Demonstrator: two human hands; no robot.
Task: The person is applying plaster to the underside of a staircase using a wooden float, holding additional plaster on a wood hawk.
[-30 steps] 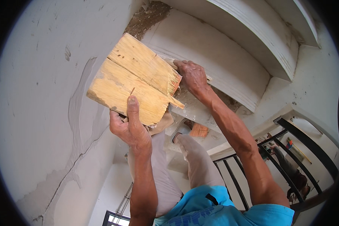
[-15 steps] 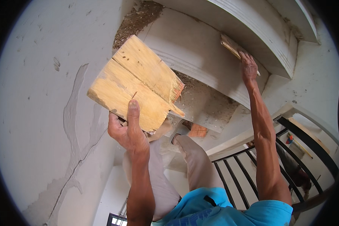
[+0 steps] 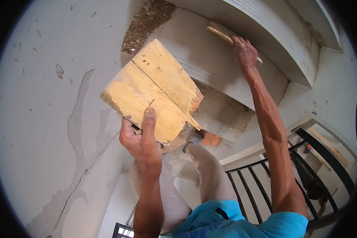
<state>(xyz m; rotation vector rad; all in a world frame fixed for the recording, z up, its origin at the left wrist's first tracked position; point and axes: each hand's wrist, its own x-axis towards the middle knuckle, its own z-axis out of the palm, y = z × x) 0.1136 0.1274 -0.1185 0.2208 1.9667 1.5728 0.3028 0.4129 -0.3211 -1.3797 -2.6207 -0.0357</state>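
Observation:
My left hand (image 3: 142, 139) is closed on a flat, pale yellow wooden board (image 3: 154, 87), the thumb lying on its face and the fingers behind. The board has a long crack and a splintered edge on its right side. My right hand (image 3: 246, 53) reaches far forward, gripping a narrow strip of wood (image 3: 220, 33) that rests on edge or slightly tilted on the stair tread (image 3: 190, 37). Its fingers wrap over the strip's top; the strip's underside is hidden.
Dusty debris (image 3: 146, 29) lies on the step's far left end, against the grey patched wall (image 3: 39, 99). More dust covers the lower step (image 3: 222, 109), near an orange-brown piece (image 3: 211, 139) by my foot. A black railing (image 3: 254, 182) runs along the right.
My right hand has moved left along the tread with the wood strip. The board in my left hand has shifted a little to the right.

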